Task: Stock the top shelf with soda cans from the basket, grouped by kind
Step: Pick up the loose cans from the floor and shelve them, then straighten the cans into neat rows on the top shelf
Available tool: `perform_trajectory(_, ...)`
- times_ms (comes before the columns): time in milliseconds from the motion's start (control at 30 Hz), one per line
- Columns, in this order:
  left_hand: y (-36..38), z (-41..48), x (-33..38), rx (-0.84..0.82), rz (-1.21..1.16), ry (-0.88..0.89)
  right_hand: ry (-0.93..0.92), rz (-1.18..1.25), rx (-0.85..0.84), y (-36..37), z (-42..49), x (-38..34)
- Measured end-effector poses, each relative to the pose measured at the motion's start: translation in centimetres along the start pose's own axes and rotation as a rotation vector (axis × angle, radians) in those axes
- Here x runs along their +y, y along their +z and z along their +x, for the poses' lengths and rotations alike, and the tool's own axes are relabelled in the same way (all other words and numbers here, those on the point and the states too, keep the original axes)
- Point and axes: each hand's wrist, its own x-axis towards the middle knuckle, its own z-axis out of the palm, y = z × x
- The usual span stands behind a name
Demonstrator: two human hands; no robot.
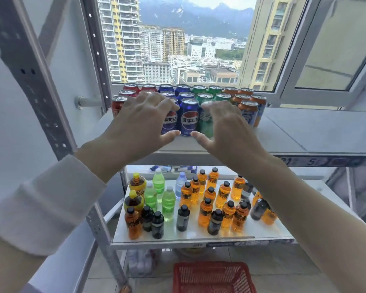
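On the grey top shelf (304,132) stand rows of soda cans grouped by colour: red cans (117,104) at the left, then blue cans (189,117), green cans (205,96) and orange cans (248,108). My left hand (140,121) is spread over the front red and blue cans, fingers straight, thumb near the shelf edge. Over the front green can my right hand (224,127) is spread the same way. Neither hand grips a can. The red basket (211,278) sits on the floor below; no cans show in it.
A lower shelf (199,235) carries several orange, green and dark bottles. A perforated steel upright (36,98) rises at the left. An open window frame (317,96) stands right behind the cans. The right half of the top shelf is bare.
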Motion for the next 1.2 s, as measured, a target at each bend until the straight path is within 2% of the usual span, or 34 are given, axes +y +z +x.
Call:
perform_trajectory(233, -1.7, -6.4, -0.9, -0.048, 0.025, 0.063, 0.019, 0.019, -0.023, -0.5, -4.7, -5.6)
perform_trajectory(533, -3.5, -19.6, -10.4, -0.015, -0.035, 0.028, 0.089, 0.062, -0.003, 5.1, -9.5, -19.5)
perform_trajectory(700, -1.4, -23.2, -13.5, -0.077, -0.081, -0.009, 0.095, 0.076, -0.023, 8.6, -12.0, -22.9)
perform_trajectory(800, 1.1, -25.0, -14.3, -0.121, -0.125, -0.017, 0.115, 0.099, -0.067, 11.1, -13.6, -22.9)
perform_trajectory(1000, 9.4, -30.3, -15.5, -0.288, -0.231, -0.137, 0.193, 0.188, -0.283, 20.1, -18.1, -21.6)
perform_trajectory(1200, 23.5, -39.2, -16.4, -0.483, -0.451, -0.384, 0.353, 0.327, -0.492, 33.9, -26.7, -19.6)
